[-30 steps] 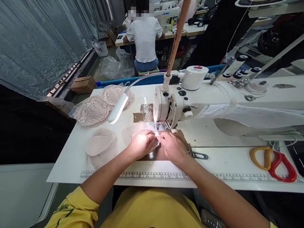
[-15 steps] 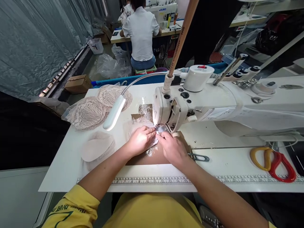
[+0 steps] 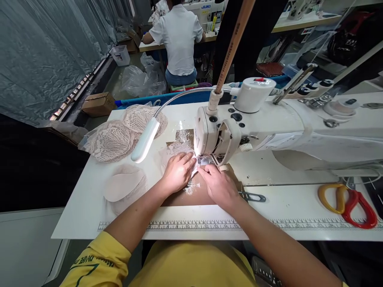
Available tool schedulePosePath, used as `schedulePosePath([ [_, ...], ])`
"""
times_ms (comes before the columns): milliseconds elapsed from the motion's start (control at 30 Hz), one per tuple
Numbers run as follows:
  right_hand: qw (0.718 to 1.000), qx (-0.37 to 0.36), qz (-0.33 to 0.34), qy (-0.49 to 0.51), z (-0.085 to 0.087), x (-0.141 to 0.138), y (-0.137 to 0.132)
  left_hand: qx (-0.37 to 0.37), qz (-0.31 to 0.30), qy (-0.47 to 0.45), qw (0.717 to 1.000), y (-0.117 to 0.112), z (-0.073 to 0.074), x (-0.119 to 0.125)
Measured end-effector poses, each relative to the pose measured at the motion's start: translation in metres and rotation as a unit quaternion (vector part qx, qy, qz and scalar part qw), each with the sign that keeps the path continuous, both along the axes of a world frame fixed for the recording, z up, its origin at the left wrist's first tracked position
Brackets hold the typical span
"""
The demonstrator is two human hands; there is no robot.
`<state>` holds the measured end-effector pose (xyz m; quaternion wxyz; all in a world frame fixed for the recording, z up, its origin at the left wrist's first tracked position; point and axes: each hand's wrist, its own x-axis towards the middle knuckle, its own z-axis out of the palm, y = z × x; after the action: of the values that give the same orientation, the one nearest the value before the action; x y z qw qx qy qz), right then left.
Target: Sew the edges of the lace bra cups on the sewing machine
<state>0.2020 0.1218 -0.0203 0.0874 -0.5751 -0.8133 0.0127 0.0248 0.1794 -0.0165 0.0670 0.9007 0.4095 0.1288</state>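
On the left of the white surface (image 3: pixel 86 211), I see rounded beige lace pieces (image 3: pixel 112 141) heaped behind smooth, pale beige oval fabric pieces (image 3: pixel 124 185). Right of them, a thin, pale lace piece (image 3: pixel 177 147) lies partly under the left hand (image 3: pixel 178 173), its right end at the needle area of the white sewing machine (image 3: pixel 205 137). I judge it light, limp and easily puckered or snagged, best held flat by its edges close to the needle. Its visible part runs roughly left to right, the narrow edge between the hands pointing away from the wearer; the left hand hides its full long axis. The left fingers are extended close together on it, thumb hidden; the right hand (image 3: pixel 221 185) has its index finger stretched to that edge. I cannot tell whether either pinches.
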Motion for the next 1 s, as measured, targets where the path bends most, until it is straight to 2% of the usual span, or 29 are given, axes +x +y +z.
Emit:
schedulePosePath([
  [133, 1.000, 0.009, -0.009, 0.002, 0.001, -0.001, 0.000, -0.026, 0.038, -0.001, 0.999, 0.000, 0.001, -0.002],
  [267, 0.998, 0.030, 0.001, 0.058, 0.001, 0.002, -0.002, -0.109, 0.048, -0.012, 0.993, -0.002, 0.014, -0.011],
  [333, 0.995, 0.043, 0.012, 0.094, 0.001, 0.005, -0.003, -0.175, -0.014, -0.023, 0.984, -0.008, 0.023, -0.019],
  [433, 0.988, 0.055, 0.028, 0.142, 0.000, 0.010, -0.004, -0.250, -0.163, -0.066, 0.952, -0.027, 0.034, -0.030],
  [467, 0.986, 0.057, 0.032, 0.154, 0.000, 0.012, -0.004, -0.249, -0.191, -0.093, 0.945, -0.034, 0.036, -0.032],
  [500, 0.984, 0.059, 0.035, 0.166, 0.000, 0.013, -0.005, -0.231, -0.192, -0.124, 0.946, -0.041, 0.036, -0.034],
  [533, 0.982, 0.062, 0.037, 0.174, -0.001, 0.013, -0.005, -0.201, -0.169, -0.153, 0.953, -0.047, 0.036, -0.036],
  [600, 0.979, 0.066, 0.043, 0.187, 0.000, 0.014, -0.005, -0.138, -0.081, -0.174, 0.972, -0.055, 0.034, -0.036],
  [667, 0.978, 0.063, 0.050, 0.193, 0.000, 0.014, -0.005, -0.105, -0.022, -0.125, 0.986, -0.059, 0.030, -0.032],
  [733, 0.980, 0.054, 0.055, 0.181, 0.002, 0.013, -0.005, -0.099, -0.028, -0.051, 0.993, -0.058, 0.026, -0.026],
  [800, 0.987, 0.036, 0.057, 0.144, 0.005, 0.012, -0.006, -0.096, -0.065, -0.005, 0.993, -0.055, 0.023, -0.018],
  [900, 0.997, 0.005, 0.046, 0.056, 0.011, 0.010, -0.006, -0.080, -0.103, 0.007, 0.991, -0.049, 0.020, -0.010],
  [1000, 1.000, -0.006, 0.029, 0.005, 0.014, 0.010, -0.005, -0.061, -0.082, 0.008, 0.995, -0.041, 0.020, -0.007],
])
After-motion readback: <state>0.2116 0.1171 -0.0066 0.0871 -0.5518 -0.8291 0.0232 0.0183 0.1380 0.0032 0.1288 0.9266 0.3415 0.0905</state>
